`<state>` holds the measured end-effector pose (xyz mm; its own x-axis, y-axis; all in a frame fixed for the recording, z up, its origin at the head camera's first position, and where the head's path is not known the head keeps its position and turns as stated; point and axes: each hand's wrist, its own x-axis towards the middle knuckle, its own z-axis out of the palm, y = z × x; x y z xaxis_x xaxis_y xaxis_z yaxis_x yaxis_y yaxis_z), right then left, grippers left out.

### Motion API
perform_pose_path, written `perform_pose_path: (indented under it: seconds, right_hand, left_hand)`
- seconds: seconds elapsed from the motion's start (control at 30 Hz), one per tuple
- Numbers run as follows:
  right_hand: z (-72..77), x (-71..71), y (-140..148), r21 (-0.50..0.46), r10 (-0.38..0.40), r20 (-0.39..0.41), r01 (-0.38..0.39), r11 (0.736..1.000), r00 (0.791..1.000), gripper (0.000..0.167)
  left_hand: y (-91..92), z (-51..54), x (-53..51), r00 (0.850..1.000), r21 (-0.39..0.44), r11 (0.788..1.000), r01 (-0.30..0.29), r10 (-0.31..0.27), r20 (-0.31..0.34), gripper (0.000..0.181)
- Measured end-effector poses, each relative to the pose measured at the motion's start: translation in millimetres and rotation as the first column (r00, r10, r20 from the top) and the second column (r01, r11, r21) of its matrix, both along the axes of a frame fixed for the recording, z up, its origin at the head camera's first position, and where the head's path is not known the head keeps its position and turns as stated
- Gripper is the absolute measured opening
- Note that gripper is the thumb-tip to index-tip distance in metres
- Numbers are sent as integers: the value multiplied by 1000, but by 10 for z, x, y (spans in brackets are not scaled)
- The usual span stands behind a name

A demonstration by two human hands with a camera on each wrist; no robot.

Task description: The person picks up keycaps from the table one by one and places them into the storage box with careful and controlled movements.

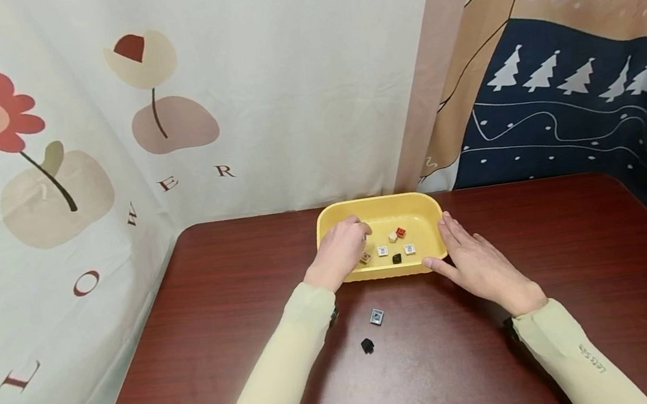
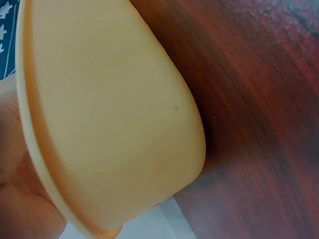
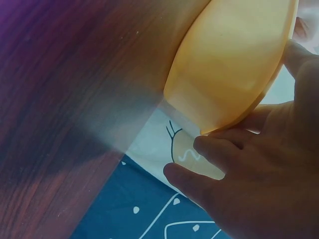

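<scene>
Bracing bin [image 1: 395, 270] w/ R grip [image 1: 477, 267] spread, best pick gently inside w/ L grip [image 1: 339, 251] (can't tell if pinching).

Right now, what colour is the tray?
Plain yellow; the tray shows best in the head view.

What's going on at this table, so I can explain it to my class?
A person is handling small pieces in a yellow bin. The left hand reaches in over its left side; whether it holds anything is hidden. The right hand rests against the right end. A red piece is among several inside, while a grey square piece and a black piece lie outside on the table.
</scene>
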<state>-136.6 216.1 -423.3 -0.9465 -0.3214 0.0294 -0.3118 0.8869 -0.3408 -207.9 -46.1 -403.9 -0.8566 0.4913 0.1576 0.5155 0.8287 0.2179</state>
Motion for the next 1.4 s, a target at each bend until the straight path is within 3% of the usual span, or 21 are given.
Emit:
perform_pose_path:
  seconds: [0.3,0.6,0.93,1.23,1.4]
  right_hand:
    - [7,-1,-1,1,-5,9,5,1000,1000,92]
    - [4,-6,-6,1,-3,13,3,1000,1000,91]
    - [16,-1,-9,2,-3,17,3,1000,1000,92]
    - [8,-6,-5,6,-6,12,6,1000,1000,93]
    - [10,4,-7,-1,-4,17,4,1000,1000,94]
  left_hand:
    - [93,-15,-76,992,-25,997,-78,80,93,21]
    - [135,-29,-100,992,-51,994,-100,103,76,16]
    - [187,-71,-152,988,-65,990,-126,131,81,22]
    - [117,-19,-64,995,-52,994,-98,100,26,12]
    - [52,22,22,996,-33,995,-93,92,-14,20]
